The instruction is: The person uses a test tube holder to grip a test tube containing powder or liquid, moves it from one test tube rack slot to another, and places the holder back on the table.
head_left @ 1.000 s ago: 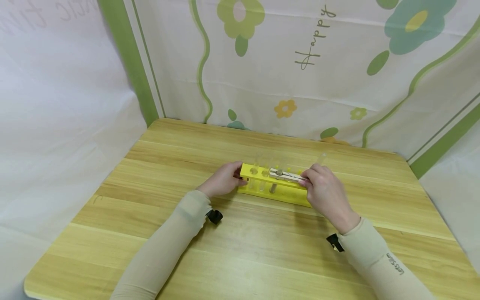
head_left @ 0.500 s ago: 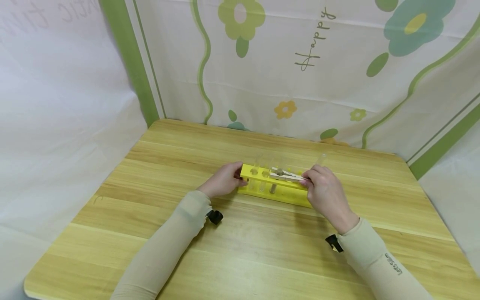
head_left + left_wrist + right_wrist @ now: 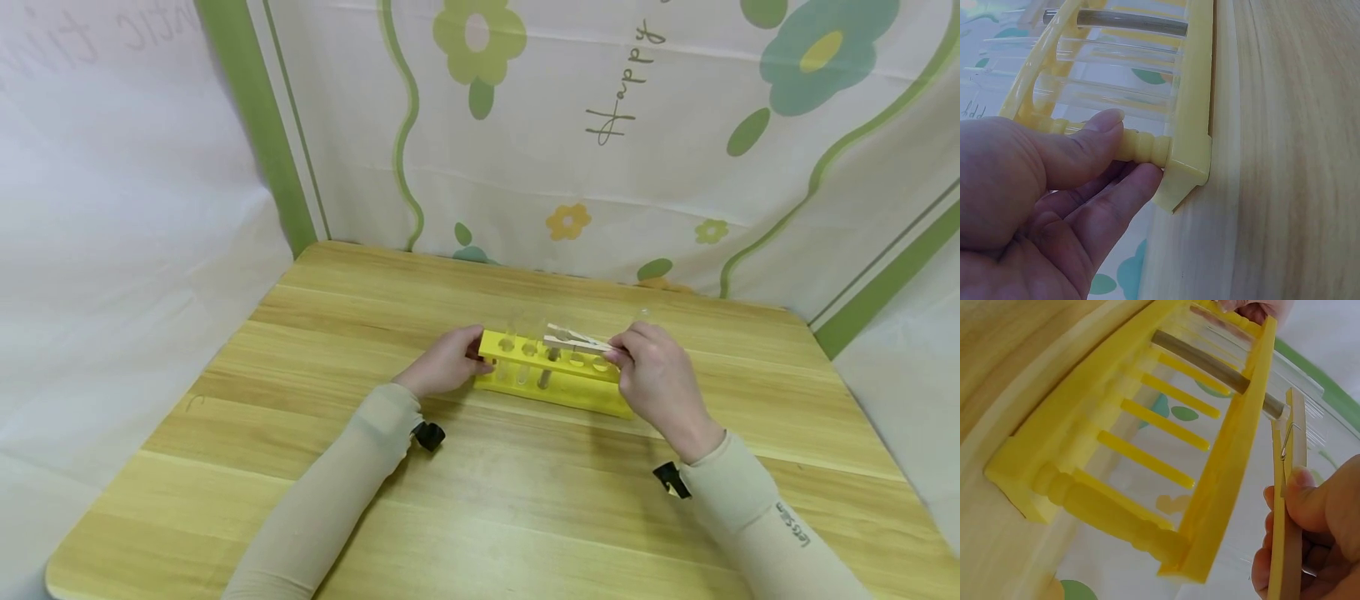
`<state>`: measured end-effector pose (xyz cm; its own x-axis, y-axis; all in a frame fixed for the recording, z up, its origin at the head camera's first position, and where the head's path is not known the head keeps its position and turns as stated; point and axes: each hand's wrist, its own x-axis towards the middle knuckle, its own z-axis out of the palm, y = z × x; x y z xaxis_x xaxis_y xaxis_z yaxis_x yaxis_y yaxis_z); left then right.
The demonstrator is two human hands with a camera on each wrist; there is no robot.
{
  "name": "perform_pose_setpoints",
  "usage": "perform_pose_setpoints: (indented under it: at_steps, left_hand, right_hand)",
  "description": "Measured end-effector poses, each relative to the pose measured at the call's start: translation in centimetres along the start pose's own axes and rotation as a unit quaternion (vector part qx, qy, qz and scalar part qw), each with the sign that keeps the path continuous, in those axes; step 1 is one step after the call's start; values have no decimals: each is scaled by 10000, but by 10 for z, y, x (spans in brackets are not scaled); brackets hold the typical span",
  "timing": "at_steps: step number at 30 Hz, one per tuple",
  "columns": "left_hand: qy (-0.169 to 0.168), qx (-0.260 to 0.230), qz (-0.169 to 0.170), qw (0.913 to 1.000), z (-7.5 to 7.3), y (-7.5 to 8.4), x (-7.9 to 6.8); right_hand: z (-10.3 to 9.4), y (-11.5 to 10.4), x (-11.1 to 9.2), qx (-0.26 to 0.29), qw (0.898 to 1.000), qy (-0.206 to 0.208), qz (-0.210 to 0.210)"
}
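A yellow test tube rack (image 3: 558,392) stands on the table with clear test tubes (image 3: 1116,56) at its left end. One test tube (image 3: 1204,361) beside them holds dark grey contents. My left hand (image 3: 447,360) grips the rack's left end, thumb and fingers round the turned end post (image 3: 1141,147). My right hand (image 3: 660,379) pinches a wooden test tube clamp (image 3: 1288,506) with a wire spring. The clamp's front arms are spread in the head view, around the upper part of the grey-filled tube, above the rack's top bar.
A clear glass tip (image 3: 644,313) shows just behind my right hand. The wooden table (image 3: 480,500) reaches back to a flower-printed curtain (image 3: 570,125). Yellow pegs (image 3: 1157,459) stand along the rack's back.
My right hand has raised the clamp higher along the grey-filled tube, and its front arms are spread wider. The left hand has stayed on the rack's end.
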<state>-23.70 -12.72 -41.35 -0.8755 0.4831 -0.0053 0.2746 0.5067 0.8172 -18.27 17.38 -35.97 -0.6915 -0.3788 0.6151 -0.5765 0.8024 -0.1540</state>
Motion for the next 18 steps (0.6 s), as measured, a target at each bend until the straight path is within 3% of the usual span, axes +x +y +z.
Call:
perform_pose_setpoints:
  at_steps: [18]
  left_hand:
    - [27,58,-13,10000,1,0,-1]
  right_hand:
    - [-21,-4,15,-32,9998,190,-73]
